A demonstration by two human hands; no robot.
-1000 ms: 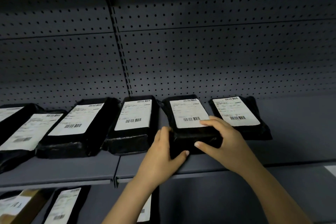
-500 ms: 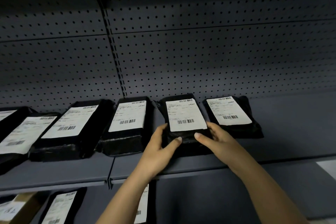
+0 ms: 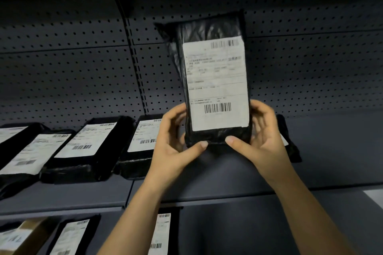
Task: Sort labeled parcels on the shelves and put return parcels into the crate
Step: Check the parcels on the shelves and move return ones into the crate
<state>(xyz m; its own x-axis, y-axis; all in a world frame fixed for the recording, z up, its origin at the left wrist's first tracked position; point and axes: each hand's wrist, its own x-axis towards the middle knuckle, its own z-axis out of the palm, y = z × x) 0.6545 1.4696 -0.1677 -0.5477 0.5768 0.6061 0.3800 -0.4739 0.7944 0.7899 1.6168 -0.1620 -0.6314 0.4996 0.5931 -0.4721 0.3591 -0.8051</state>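
A black parcel (image 3: 215, 80) with a white barcode label stands upright in the air above the grey shelf (image 3: 207, 184), label facing me. My left hand (image 3: 176, 141) grips its lower left edge, thumb on the bottom front. My right hand (image 3: 261, 141) grips its lower right edge the same way. Several more black labelled parcels lie flat along the shelf to the left, such as the nearest one (image 3: 141, 145). Another parcel (image 3: 290, 143) lies behind my right hand, mostly hidden.
A perforated back panel (image 3: 83, 72) rises behind the shelf. The lower shelf holds a brown box (image 3: 22, 236) at the far left and two black labelled parcels (image 3: 70, 236) (image 3: 161, 234). The shelf's right part (image 3: 335, 151) is bare grey metal. No crate is visible.
Both hands have lifted the parcel off the shelf and tipped it upright, label toward me. The gap it left on the shelf now shows bare metal.
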